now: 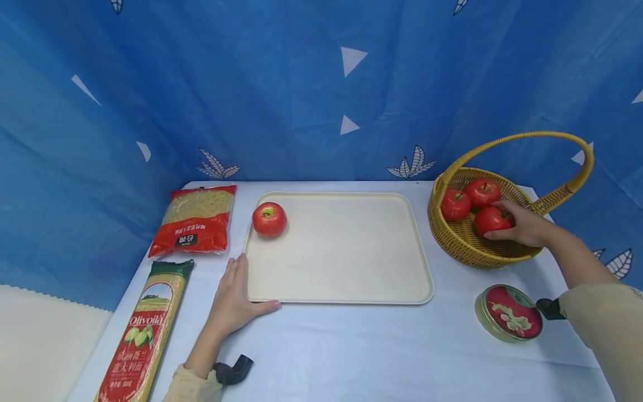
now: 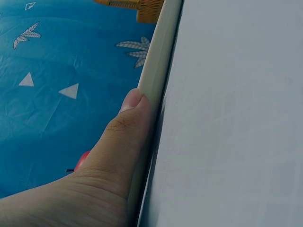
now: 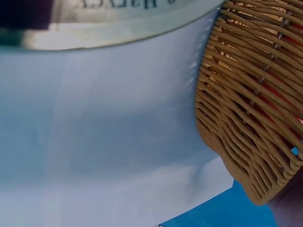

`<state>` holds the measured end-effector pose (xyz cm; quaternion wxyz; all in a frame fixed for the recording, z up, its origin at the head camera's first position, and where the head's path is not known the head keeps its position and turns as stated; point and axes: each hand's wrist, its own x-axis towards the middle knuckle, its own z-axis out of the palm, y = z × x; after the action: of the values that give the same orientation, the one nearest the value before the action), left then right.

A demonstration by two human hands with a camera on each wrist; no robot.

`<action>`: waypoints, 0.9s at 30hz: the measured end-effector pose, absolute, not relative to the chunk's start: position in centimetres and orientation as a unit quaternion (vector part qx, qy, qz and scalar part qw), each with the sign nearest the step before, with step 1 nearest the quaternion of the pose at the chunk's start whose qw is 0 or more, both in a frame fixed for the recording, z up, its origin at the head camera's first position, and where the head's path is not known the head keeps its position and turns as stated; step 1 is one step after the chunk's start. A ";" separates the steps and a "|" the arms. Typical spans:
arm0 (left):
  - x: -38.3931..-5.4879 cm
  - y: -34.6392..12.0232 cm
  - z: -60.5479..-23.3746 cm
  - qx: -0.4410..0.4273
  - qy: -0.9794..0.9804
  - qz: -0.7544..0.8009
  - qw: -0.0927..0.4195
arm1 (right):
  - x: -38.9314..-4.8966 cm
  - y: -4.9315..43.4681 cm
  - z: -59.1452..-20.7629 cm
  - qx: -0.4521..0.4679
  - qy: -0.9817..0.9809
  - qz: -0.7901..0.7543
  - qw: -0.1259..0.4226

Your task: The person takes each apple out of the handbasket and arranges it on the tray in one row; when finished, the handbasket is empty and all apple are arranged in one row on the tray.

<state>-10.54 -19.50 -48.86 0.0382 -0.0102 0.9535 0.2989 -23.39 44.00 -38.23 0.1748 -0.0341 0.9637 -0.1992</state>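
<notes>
My right hand reaches over the rim into a wicker basket and grips a red apple, thumb in front and fingers over the top. Two more apples, one at the back and one at the left, lie beside it. In the right wrist view the woven basket wall hides most of that hand. My left hand rests at the near left corner of a cream tray, fingers straight along its left side. The left thumb lies against the front rim. A red apple sits on the tray's far left corner.
A red bag of pasta and a long spaghetti packet lie at the left. A round tin stands before the basket, near the right sleeve. The basket's tall handle arches above it. A blue curtain hangs behind the table.
</notes>
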 end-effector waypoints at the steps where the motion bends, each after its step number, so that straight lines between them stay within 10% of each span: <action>1: -10.5 -19.5 -48.9 -0.010 0.954 0.298 0.038 | -23.3 44.0 -38.2 -0.035 0.964 -0.198 0.173; 27: -10.4 -19.3 -48.7 -0.013 0.954 0.298 0.035 | -18.3 38.9 -34.0 -0.093 0.965 -0.243 0.017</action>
<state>-10.44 -19.30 -48.72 0.0346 -0.0133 0.9539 0.2977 -18.33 38.89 -33.95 0.0173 -0.0932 0.9653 -0.2431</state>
